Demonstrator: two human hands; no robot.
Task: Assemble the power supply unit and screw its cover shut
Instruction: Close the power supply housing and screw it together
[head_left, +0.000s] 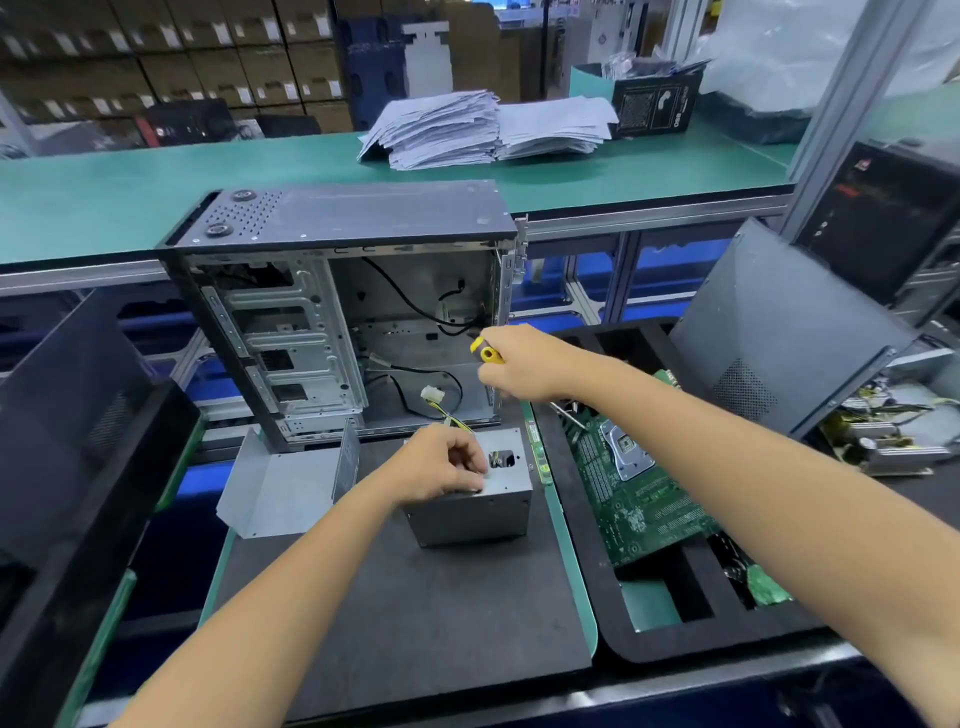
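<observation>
left hand (441, 462) on power supply (478, 512), markings unreadable

Power supply unit (470, 512): matt grey sheet metal. Mat (415, 597): matt black foam. Screwdriver handle (485, 351): glossy yellow plastic.

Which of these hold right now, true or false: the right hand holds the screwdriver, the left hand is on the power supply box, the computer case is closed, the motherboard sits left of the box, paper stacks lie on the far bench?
1. The right hand holds the yellow-handled screwdriver. True.
2. The left hand rests on top of the power supply box. True.
3. The computer case is closed. False: its side is open and the cables inside show.
4. The green motherboard sits left of the box. False: it lies to the right, in the black foam tray.
5. Paper stacks lie on the far green bench. True.
</observation>
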